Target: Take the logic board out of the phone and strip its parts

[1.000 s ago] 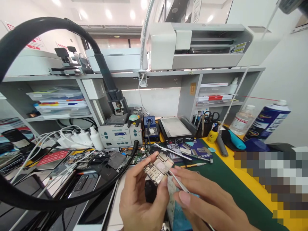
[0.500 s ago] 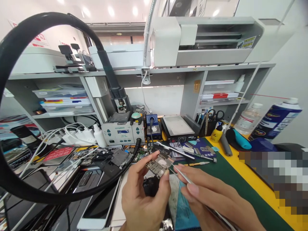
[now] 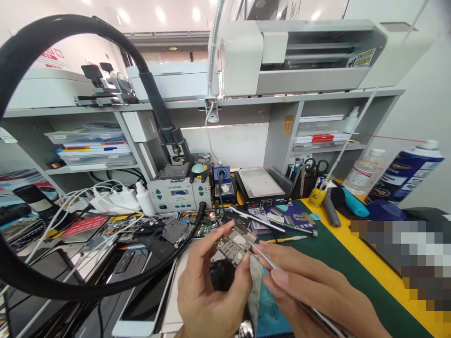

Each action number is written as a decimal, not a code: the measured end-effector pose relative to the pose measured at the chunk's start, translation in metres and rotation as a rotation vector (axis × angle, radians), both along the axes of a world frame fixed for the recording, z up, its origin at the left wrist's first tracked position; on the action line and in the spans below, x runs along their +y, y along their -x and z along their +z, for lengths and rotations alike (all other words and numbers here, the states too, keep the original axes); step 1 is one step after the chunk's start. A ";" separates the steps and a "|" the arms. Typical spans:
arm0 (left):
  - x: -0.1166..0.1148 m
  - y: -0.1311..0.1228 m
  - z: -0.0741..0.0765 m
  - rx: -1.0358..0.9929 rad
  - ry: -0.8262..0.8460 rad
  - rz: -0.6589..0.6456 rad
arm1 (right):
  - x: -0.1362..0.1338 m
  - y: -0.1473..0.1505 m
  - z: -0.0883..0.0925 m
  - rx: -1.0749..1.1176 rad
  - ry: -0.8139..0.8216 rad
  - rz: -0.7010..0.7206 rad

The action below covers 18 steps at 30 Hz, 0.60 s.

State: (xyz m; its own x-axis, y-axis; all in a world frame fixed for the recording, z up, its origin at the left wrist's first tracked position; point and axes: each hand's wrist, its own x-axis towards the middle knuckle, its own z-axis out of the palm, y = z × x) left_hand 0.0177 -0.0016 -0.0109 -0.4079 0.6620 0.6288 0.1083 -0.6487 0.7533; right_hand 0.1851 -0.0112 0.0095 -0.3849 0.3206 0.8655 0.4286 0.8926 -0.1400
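Note:
My left hand (image 3: 214, 286) pinches a small phone circuit board (image 3: 232, 249) by its edges between thumb and fingers, tilted up above the bench. Metal shields and pale patches show on its face. Closed around slim metal tweezers (image 3: 269, 264), my right hand (image 3: 310, 286) has their tips at the board's right edge; whether they touch it I cannot tell. Under my hands are a blue cloth-like mat (image 3: 269, 305) and a dark object (image 3: 221, 274), partly hidden by my left hand.
A thick black hose (image 3: 137, 286) loops across the left side. Behind stand a hot-air station (image 3: 179, 195) and a flat heating plate (image 3: 260, 183). Phones, including a white one (image 3: 144, 300), crowd the left. Bottles and a spray can (image 3: 405, 171) stand at right, beside a green mat (image 3: 352, 272).
The tweezers' tips have shifted slightly left and down, closer over the board's right edge. My left hand keeps its hold on the board. The whole view has moved a little.

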 end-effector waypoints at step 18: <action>-0.003 0.005 -0.005 0.099 -0.002 -0.013 | -0.005 0.017 -0.001 0.100 -0.139 -0.120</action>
